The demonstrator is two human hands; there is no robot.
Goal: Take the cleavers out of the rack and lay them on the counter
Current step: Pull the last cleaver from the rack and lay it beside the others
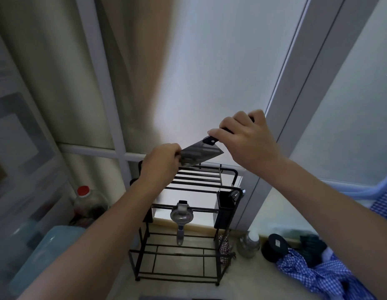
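A steel cleaver [200, 153] with a black handle hangs in the air just above the top of the black wire rack [228, 215]. My right hand [246, 139] is closed around its handle. My left hand [161, 162] pinches the far end of the blade between thumb and fingers. The blade slopes down to the left, flat side toward me. The rack's top slots [196, 180] under the blade look empty; my left wrist hides their left end. The beige counter [248, 280] runs beneath the rack.
A metal squeezer [181, 215] hangs on the rack's front bar; a black cutlery cup [226, 201] sits on its right side. A red-capped bottle [85, 201] and a blue container [47, 252] stand left. A steel jar [248, 243], a black lid [275, 243] and blue checked cloth [313, 276] lie right.
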